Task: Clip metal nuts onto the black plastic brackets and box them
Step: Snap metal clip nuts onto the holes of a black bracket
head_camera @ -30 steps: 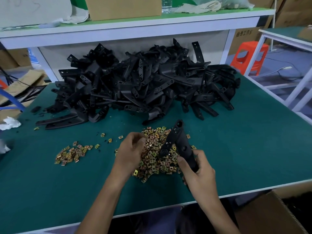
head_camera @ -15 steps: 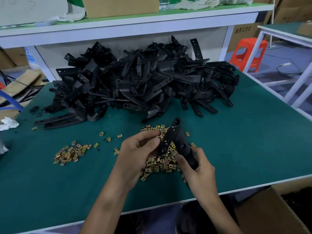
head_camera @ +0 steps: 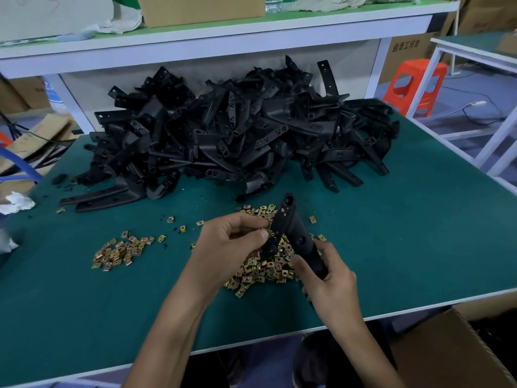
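A heap of black brackets (head_camera: 237,135) fills the back of the bench (head_camera: 419,233) beneath a shelf (head_camera: 223,49). In the near middle lies the pile of clip nuts (head_camera: 268,271). Above it the right hand (head_camera: 330,284) grips one bracket (head_camera: 291,228), and the left hand (head_camera: 232,242) pinches a clip nut (head_camera: 266,227) at its side. A smaller nut pile (head_camera: 120,252) lies left. Bare mat spreads right and front left.
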